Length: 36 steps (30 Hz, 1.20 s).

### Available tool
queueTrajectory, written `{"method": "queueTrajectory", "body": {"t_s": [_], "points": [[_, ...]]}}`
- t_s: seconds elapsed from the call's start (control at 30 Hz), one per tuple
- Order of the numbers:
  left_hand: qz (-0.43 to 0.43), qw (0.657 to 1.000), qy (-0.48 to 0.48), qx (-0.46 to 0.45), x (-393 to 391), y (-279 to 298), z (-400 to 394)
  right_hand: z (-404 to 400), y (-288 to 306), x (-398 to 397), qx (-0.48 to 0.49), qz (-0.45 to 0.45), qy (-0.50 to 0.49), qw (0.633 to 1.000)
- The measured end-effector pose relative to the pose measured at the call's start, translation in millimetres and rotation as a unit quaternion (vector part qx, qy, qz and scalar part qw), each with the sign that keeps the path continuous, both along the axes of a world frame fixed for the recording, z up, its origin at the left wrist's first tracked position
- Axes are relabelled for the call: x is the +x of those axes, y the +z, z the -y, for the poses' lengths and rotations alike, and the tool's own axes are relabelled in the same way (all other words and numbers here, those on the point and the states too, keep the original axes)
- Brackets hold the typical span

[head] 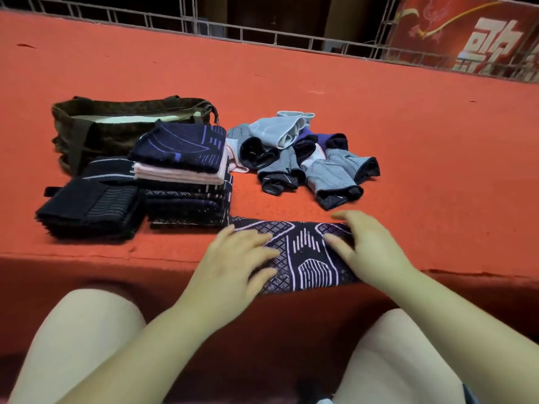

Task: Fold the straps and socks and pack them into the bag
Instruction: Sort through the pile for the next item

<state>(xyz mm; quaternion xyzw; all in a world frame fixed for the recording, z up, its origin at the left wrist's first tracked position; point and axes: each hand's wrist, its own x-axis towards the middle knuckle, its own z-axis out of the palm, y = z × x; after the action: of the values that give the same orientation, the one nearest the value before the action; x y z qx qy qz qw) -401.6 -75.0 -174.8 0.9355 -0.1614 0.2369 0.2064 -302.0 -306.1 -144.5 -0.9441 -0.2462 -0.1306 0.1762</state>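
Socks and straps lie on a red carpet, and one dark patterned strap is stretched flat at the near edge of it. Both hands press down on this strap. The left hand lies on its left end with the fingers straight and spread out. The right hand lies on its right end, fingers flat and a little apart, with the thumb pointing back toward the middle. Neither hand is pinching the cloth; they just push it flat. The strap is dark blue with pale lines and diamond shapes.

Just beside the strap, to the left, stands a tall stack of folded cloth. It has dark pieces at the bottom, pink ones in the middle and a dark blue one on top. Next to that, farther left, is a lower dark pile.

Behind the stacks sits a brown bag with its top open and a handle lying over it.

To the right of the bag is a loose heap of socks, grey, black, light blue and purple, all mixed up.

The person's bare knees show at the bottom. A metal fence and a red banner are far behind.
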Motion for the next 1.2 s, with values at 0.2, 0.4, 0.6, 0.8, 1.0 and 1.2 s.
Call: {"method": "queueTrajectory", "body": {"t_s": [0.2, 0.4, 0.6, 0.8, 1.0, 1.2], "points": [[-0.070, 0.996, -0.047, 0.001, -11, -14, -18, 14, -20, -34, -0.052, 0.041, 0.165, 0.984], [-0.022, 0.999, -0.047, 0.001, -16, -18, -27, 27, -19, -33, -0.080, 0.098, 0.175, 0.976], [0.016, 0.998, -0.026, -0.049, -22, 5, -19, 33, 5, -39, -0.039, 0.092, 0.152, 0.983], [-0.026, 0.987, 0.019, -0.159, -11, 71, -24, 45, 60, -33, 0.018, 0.044, 0.058, 0.997], [-0.123, 0.987, 0.025, -0.100, 22, 100, -18, 43, 103, 3, -0.041, -0.058, 0.009, 0.997], [-0.136, 0.975, 0.125, 0.127, 48, 88, 5, 16, 56, 47, -0.168, -0.004, -0.083, 0.982]]}}
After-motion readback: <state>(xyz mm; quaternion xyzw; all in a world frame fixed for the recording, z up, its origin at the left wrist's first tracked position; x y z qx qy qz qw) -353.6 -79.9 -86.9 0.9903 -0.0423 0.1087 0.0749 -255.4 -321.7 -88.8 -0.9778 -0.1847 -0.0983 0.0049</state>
